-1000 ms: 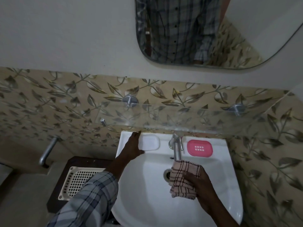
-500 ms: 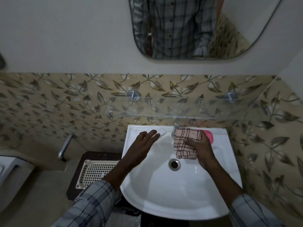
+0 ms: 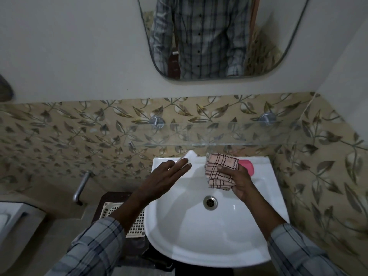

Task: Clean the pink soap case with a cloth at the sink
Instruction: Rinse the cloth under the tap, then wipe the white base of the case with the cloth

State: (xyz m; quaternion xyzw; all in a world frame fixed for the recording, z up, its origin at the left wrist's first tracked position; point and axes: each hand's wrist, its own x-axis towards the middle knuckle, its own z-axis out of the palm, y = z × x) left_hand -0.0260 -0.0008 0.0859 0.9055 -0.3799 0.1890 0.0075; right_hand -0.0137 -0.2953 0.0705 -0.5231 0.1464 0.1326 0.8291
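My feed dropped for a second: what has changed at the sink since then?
The right hand carried the checked cloth from over the drain up to the pink soap case. The left hand tilted the white soap case up. The pink case stayed put.

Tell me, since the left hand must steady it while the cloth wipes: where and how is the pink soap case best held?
Probably by the rounded right end of the pink soap case, from the right. It lies flat on the sink ledge, and the cloth in the right hand covers its left part, hiding its long edges.
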